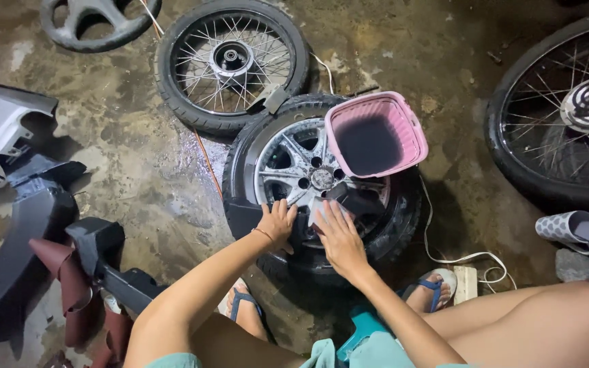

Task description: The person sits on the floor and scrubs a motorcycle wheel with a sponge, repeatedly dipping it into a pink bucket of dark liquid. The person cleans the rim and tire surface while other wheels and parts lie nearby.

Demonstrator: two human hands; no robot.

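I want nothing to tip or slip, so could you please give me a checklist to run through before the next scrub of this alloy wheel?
1. Left hand steadies the black-tyred silver alloy wheel at its rim: ok.
2. Right hand flat on the spokes: ok.
3. What lies under the right palm: cannot tell.
4. Pink plastic basket sits on the wheel, overhanging: not ok.
5. White cord clear of both hands: ok.

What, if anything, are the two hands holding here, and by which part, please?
The left hand grips the rim edge of the alloy wheel. The right hand lies flat on a pale cloth or pad, pressing rather than gripping it.
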